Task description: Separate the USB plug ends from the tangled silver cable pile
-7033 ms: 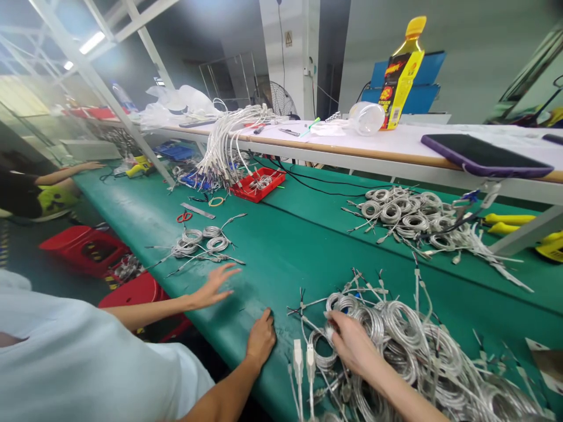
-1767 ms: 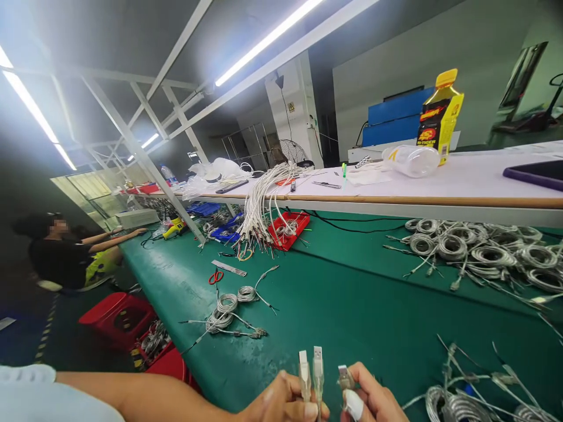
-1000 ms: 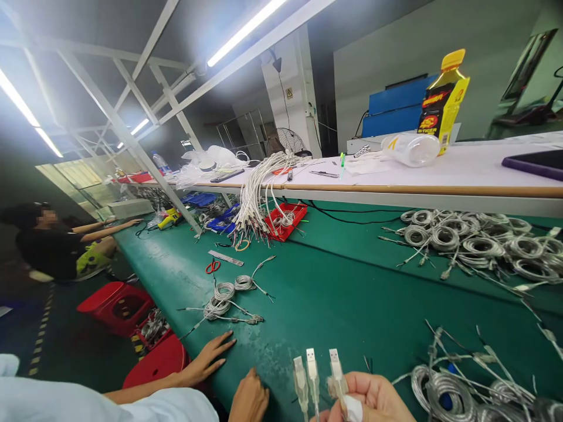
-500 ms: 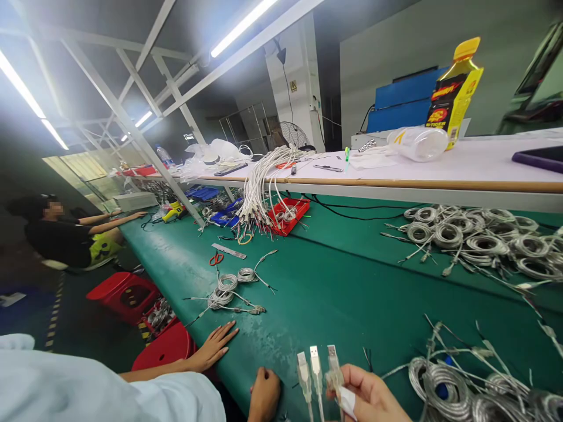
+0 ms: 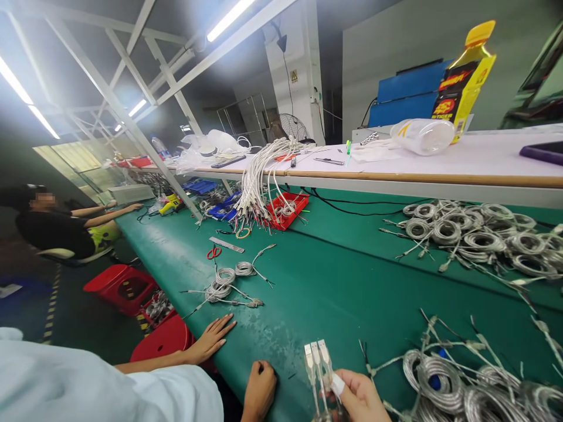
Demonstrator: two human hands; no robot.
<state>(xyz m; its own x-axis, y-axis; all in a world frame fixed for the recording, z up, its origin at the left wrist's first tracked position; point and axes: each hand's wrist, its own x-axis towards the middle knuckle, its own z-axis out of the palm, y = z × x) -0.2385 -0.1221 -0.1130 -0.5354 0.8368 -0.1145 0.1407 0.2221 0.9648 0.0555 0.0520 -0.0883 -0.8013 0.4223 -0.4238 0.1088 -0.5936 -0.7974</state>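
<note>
Grip of right hand (image 5: 356,395) clenched around three clear USB plugs (image 5: 317,354), held upright side by side just above the near edge of the green counter (image 5: 334,293). Wrist and forearm cut off by the lower frame edge; plug leads hidden below the fingers. White tape (image 5: 337,384) wrapped on one fingertip.

Grip of left hand (image 5: 259,390) curled into a fist, resting on the counter edge just left of the plugs. Contents of the fist, if any, not discernible.

Heaped to the right of the right hand: coiled silver cables (image 5: 444,381), partly cut off at the bottom and right borders.

Laid flat on the counter edge further left: a co-worker's hand (image 5: 213,340), open, forearm partly hidden behind a white sleeve (image 5: 109,387).
</note>
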